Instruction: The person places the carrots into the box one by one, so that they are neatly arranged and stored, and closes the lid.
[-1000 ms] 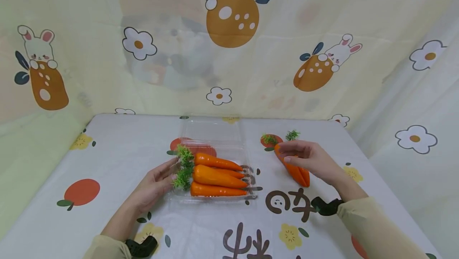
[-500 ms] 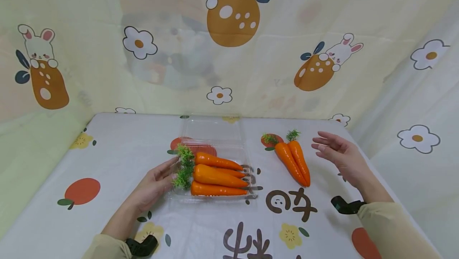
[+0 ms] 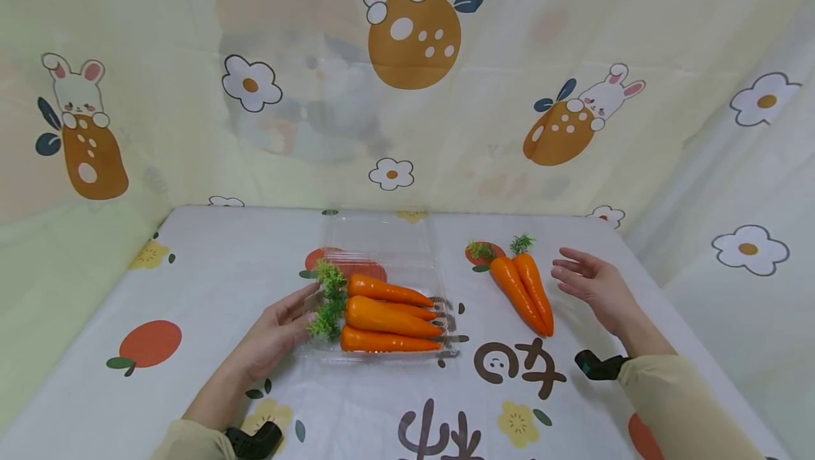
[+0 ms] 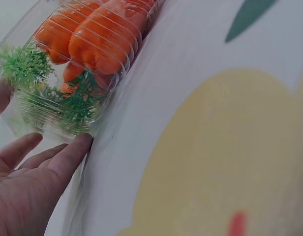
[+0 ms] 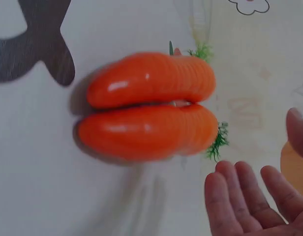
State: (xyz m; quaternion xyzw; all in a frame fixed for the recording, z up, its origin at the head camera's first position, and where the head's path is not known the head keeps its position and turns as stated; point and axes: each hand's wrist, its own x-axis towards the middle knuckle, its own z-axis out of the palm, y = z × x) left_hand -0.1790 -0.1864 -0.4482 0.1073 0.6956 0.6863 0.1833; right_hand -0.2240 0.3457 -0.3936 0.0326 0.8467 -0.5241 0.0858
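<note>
A clear plastic box lies with its lid folded back, away from me. Several orange carrots with green tops lie inside, tops toward the left. At the box's left end, my left hand rests its nearly straight fingertips on the wall; the left wrist view shows these fingers against the clear plastic. Two more carrots lie side by side on the cloth, tips toward me. To their right hovers my right hand, fingers loosely extended, holding nothing. In the right wrist view, a gap separates the hand from both carrots.
A white printed cloth with fruit, flowers and dark lettering covers the table. Behind it hangs a pale curtain with rabbit prints, and another curtain side closes off the right.
My right hand has left the two loose carrots and moved off to their right, then slightly back toward them. The left hand stays at the box.
</note>
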